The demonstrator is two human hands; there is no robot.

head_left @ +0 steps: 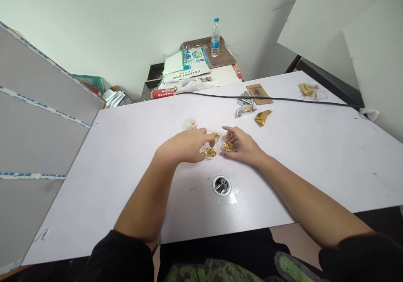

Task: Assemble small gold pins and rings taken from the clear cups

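Observation:
My right hand (241, 146) curves around a small clear plastic cup (228, 146) with gold-coloured metal pieces in it; the cup leans toward the left. My left hand (189, 144) is bent down, thumb and index finger at the rim of a second clear cup (210, 152) of gold pieces. Behind it, partly covered by the left fingers, sits another lot of gold pieces (215, 135). A small clear bag or cup of gold bits (192, 124) lies just beyond the left wrist. The gold pieces are too small to name.
A black cable (283, 99) crosses the table's far side. Near it lie silver foil packets (245, 110), a gold packet (263, 117), a brown card (260, 94) and a bag of gold pieces (308, 90). A round grommet (222, 186) is set in the tabletop; a bottle (215, 38) stands behind.

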